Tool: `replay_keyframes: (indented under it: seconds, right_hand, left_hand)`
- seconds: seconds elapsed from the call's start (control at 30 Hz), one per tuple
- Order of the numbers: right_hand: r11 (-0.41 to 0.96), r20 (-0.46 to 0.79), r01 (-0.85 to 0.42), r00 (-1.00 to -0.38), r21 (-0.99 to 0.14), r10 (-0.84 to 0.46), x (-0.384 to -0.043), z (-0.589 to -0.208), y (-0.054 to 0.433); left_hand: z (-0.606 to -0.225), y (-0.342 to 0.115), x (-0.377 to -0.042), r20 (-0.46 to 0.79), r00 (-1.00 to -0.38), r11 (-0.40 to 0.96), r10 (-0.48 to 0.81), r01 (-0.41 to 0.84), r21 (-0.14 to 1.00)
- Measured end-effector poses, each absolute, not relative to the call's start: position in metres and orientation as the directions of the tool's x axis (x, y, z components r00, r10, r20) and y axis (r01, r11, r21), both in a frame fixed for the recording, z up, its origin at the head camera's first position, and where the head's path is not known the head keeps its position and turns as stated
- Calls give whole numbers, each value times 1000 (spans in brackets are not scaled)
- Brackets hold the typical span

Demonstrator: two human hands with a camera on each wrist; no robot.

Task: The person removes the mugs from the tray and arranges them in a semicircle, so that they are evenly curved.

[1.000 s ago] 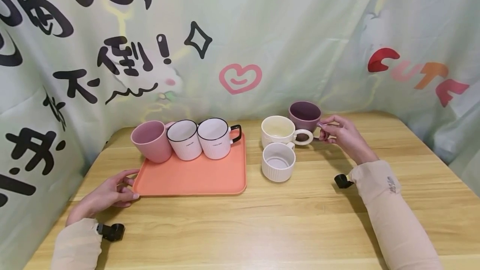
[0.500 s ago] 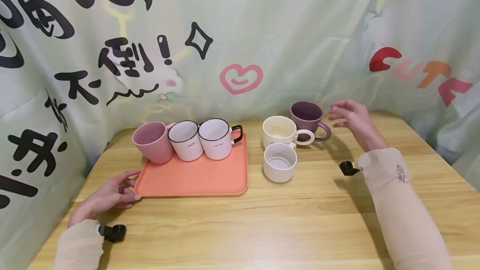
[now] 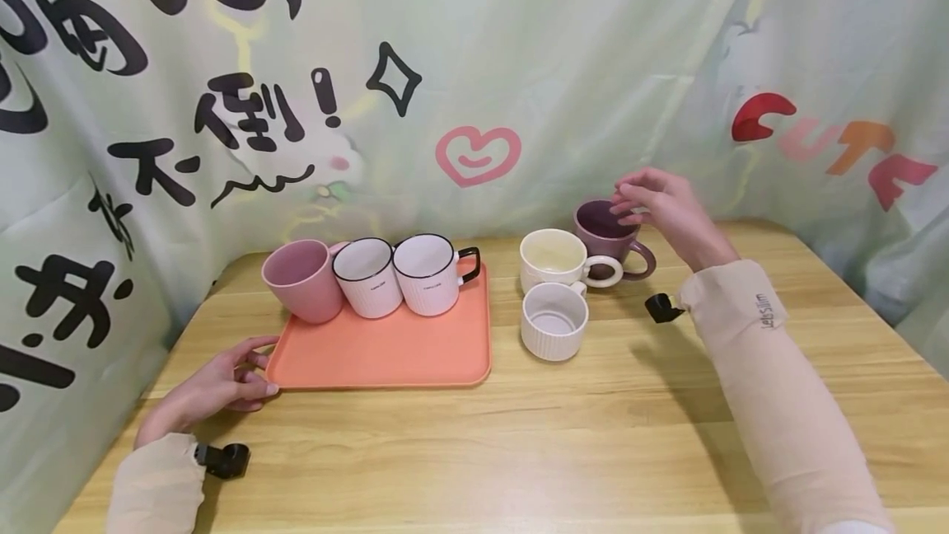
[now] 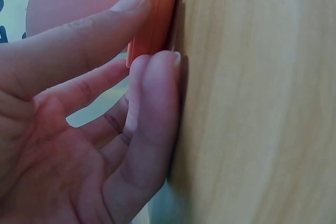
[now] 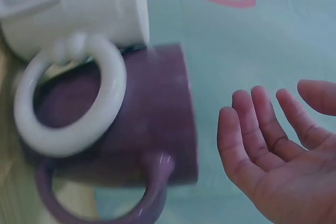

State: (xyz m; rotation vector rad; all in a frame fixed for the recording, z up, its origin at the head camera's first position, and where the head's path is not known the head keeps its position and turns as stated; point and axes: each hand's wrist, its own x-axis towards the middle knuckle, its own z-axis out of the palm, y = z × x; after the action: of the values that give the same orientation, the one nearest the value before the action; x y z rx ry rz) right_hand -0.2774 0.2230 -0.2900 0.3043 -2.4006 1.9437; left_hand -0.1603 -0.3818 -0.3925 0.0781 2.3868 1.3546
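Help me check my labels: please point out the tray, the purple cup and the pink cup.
Tray [image 3: 381, 353], head view: bare part of its flat surface.
Purple cup [image 5: 157, 111], right wrist view: outer side wall.
Pink cup [image 3: 311, 299], head view: outer side wall.

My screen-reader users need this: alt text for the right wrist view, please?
A person's empty right grip hovers near the rim of a purple mug, not touching it. Alongside, a cream mug shows its ring handle; behind hangs a pale green curtain.
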Motion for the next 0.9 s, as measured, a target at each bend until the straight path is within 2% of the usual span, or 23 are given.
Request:
replay_keyframes:
  seconds: [0.1, 0.37, 0.63, 0.9]
  right_hand:
    - [204, 141, -172, -977, -964, -157, -280, -283, 213]
    - [286, 50, -155, -938, -945, -344, -288, -273, 187]
    - [307, 37, -184, -904, -934, -427, -295, -272, 160]
    - [286, -26, -132, -872, -949, -488, -301, -274, 137]
  left_hand:
    - [-391, -381, -161, -307, -921, 532, 239, -140, 835]
    - [-389, -379, -160, -300, -923, 539, 240, -131, 832]
    - [-389, -382, -159, -311, -922, 552, 232, -138, 822]
    - [-391, -381, -160, -310, -922, 544, 232, -141, 827]
